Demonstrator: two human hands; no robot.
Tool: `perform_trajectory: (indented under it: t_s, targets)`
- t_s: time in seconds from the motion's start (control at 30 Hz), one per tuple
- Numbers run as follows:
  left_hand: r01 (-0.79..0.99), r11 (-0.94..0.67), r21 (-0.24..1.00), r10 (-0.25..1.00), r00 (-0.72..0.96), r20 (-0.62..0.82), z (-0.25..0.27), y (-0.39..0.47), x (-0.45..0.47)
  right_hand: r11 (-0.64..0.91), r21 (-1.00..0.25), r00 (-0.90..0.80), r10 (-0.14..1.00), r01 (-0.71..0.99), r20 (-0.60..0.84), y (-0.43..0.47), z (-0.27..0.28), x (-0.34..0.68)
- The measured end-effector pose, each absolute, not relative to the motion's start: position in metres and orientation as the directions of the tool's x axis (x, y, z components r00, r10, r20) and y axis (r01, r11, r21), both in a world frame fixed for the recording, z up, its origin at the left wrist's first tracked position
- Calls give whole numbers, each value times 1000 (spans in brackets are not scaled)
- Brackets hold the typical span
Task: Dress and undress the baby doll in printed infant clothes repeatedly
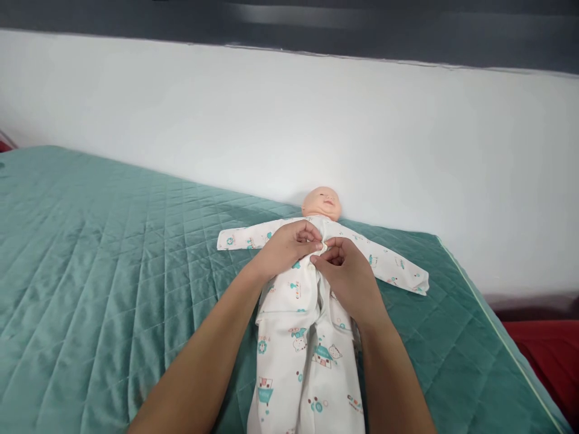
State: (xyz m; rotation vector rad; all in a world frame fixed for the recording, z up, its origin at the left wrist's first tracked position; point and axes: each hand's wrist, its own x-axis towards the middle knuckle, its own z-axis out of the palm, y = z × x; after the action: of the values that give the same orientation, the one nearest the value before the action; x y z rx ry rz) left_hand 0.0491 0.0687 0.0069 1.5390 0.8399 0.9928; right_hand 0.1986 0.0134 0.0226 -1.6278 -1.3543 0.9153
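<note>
A baby doll (322,204) lies on its back, its head near the wall. It wears a white printed top (294,289) with long sleeves spread out to both sides, and white trousers (280,374) with the same print. Over the chest, my left hand (292,244) pinches one front edge of the top between thumb and fingers. My right hand (346,271) pinches the other edge close beside it, the fingertips of both hands nearly meeting. Below my hands the top's front hangs apart. Whether a fastener sits between my fingertips is too small to make out.
A green quilted cover (113,271) lies under the doll, with a pale piped edge on the right. Behind it rises a white wall (226,120) with a dark band (289,30) above. Something red (547,355) shows beyond the right edge.
</note>
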Motion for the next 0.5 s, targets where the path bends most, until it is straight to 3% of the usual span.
perform_trajectory:
  t_s: [0.5]
  targets:
    - [68, -128, 989, 912, 399, 91, 16, 63, 50, -39, -802, 114, 993, 596, 36, 12, 19, 195]
